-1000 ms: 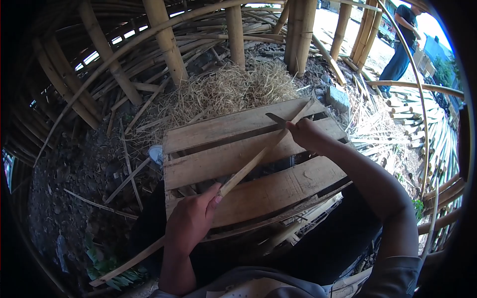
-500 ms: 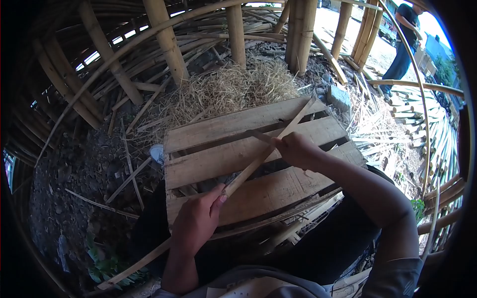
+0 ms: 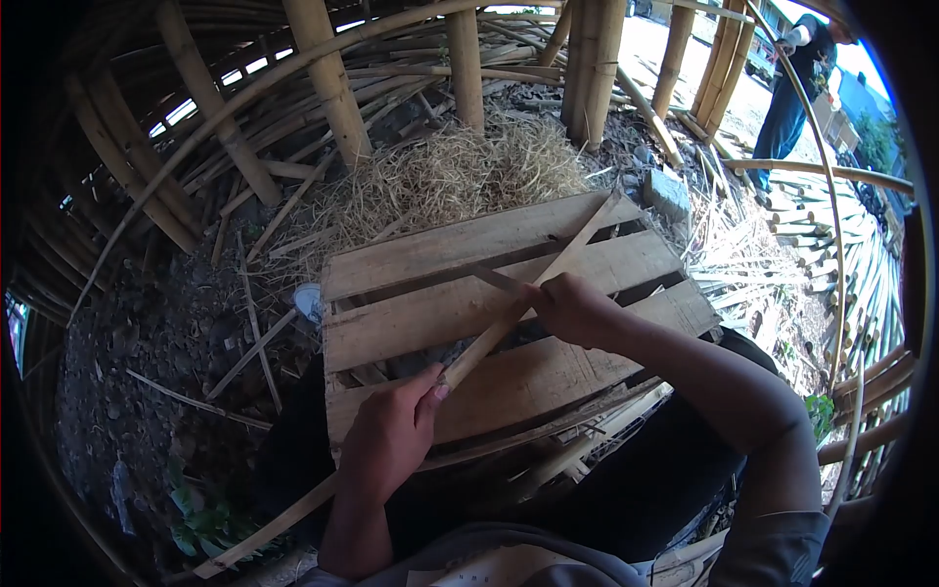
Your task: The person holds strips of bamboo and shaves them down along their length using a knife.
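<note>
Left hand [image 3: 391, 430] was clamped round a pale strip [image 3: 489, 338], which ran up past the right hand [image 3: 577, 308] and back under the left forearm. Right hand was closed on a knife [image 3: 497, 280], blade across the strip. Work looked under way, strip in one piece; amount left couldn't be told. Slatted wooden top [image 3: 391, 328] below both hands; shavings [image 3: 460, 176] beyond, then bamboo posts [image 3: 333, 98]. Another person [image 3: 785, 117] stood far off, right of the right hand.

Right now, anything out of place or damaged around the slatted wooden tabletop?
Just mess: a heap of shavings on the ground beyond the slatted wooden tabletop, and loose strips scattered left of it, strewn rather than stacked. The bamboo strip under the knife shows no obvious break.
</note>
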A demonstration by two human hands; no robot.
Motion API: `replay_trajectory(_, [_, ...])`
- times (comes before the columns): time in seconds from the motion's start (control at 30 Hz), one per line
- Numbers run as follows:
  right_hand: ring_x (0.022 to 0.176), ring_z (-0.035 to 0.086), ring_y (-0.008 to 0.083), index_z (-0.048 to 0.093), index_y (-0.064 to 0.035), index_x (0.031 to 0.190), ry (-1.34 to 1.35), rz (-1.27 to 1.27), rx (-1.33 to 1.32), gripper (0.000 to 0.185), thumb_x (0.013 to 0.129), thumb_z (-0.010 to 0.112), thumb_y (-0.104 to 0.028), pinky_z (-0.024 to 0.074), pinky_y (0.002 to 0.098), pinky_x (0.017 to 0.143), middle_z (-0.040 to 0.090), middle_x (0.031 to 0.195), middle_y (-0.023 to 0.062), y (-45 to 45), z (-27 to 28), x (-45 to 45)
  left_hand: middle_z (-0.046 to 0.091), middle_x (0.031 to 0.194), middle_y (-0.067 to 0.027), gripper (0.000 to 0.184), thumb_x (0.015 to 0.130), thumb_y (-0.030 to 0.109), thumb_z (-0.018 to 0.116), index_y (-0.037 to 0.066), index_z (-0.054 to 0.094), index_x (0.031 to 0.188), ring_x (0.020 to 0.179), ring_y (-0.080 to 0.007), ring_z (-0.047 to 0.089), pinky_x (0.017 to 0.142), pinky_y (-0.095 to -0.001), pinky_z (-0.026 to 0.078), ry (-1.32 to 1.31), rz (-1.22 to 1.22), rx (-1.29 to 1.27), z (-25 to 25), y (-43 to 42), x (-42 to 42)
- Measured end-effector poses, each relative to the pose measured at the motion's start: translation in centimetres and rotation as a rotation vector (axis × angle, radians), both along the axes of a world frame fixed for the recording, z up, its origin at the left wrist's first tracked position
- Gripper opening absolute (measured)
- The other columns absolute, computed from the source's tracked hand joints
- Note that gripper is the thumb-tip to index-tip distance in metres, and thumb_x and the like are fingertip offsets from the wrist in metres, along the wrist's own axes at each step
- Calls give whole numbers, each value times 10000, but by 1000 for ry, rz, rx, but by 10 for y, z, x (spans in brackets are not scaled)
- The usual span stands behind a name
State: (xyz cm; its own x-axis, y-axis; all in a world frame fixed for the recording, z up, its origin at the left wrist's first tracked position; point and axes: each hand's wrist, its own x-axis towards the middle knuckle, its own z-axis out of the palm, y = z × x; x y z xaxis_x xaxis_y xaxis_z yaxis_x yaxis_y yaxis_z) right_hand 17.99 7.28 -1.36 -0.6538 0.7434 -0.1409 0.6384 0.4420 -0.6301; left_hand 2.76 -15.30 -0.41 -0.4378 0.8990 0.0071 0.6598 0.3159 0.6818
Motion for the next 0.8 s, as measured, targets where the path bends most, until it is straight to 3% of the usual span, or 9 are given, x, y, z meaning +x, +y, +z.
replay_trajectory(0.07, [439, 603, 296, 617, 92, 764, -185, -121, -101, 640, 1011, 384, -451, 468, 401, 400, 561, 526, 163, 19, 20, 4, 628, 795, -258, 320, 951, 227, 581, 43, 629, 1208, 711, -364, 644, 667, -380, 482, 9, -7, -3, 1, 0, 0])
replay_trajectory(0.1, [405, 570, 210, 634, 62, 878, -278, -170, -49, 597, 1020, 367, -452, 445, 360, 351, 554, 533, 110, 30, 27, 2, 644, 839, -252, 308, 956, 239, 571, 48, 641, 1187, 784, -384, 648, 698, -421, 495, -5, 2, -42, 6, 0, 2])
replay_trajectory(0.2, [441, 600, 232, 647, 63, 855, -206, -101, -109, 596, 1019, 384, -446, 475, 375, 402, 566, 546, 132, 4, 22, 0, 650, 869, -259, 300, 955, 228, 572, 42, 644, 1179, 826, -394, 657, 715, -429, 499, -22, 8, -54, 6, 1, 4])
replay_trajectory(0.27, [494, 634, 272, 653, 65, 823, 50, 143, 341, 566, 1016, 417, -412, 510, 387, 496, 585, 568, 159, -10, -28, -1, 639, 855, -273, 304, 948, 205, 585, 31, 635, 1191, 795, -384, 662, 702, -396, 492, -22, 11, -17, 1, 3, 5])
replay_trajectory(0.4, [688, 666, 388, 631, 60, 777, -277, -134, 25, 573, 1011, 426, -422, 512, 453, 652, 614, 654, 247, 32, 16, 4, 643, 875, -276, 302, 947, 201, 586, 17, 638, 1180, 813, -390, 665, 703, -395, 496, -10, -9, 17, 0, 4, 7])
replay_trajectory(0.43, [760, 626, 490, 630, 78, 723, -246, -182, -68, 591, 1016, 384, -373, 490, 535, 735, 605, 674, 302, 37, 16, 7, 645, 878, -276, 302, 947, 202, 587, 12, 639, 1176, 818, -391, 666, 704, -393, 498, -25, 4, -9, 3, 3, 8])
replay_trajectory(0.57, [705, 650, 429, 621, 69, 729, 98, 111, 231, 589, 1015, 413, -402, 490, 497, 700, 593, 637, 277, -18, -19, -5, 648, 880, -274, 308, 948, 211, 587, 11, 638, 1176, 832, -392, 667, 709, -390, 503, -15, 3, -23, 9, 7, 11])
replay_trajectory(0.73, [449, 586, 342, 613, 83, 746, -177, -165, -6, 583, 1013, 421, -398, 474, 452, 477, 522, 492, 199, 36, 11, 8, 649, 892, -270, 304, 951, 211, 580, 17, 636, 1179, 862, -394, 665, 722, -396, 507, -24, 1, -18, 6, 5, 11])
replay_trajectory(0.8, [563, 631, 394, 622, 73, 756, -183, -178, -23, 563, 1009, 435, -393, 504, 472, 572, 568, 562, 235, 22, 14, 3, 650, 898, -268, 304, 950, 212, 581, 20, 636, 1179, 867, -397, 662, 726, -398, 507, -14, 5, -24, 10, 6, 13])
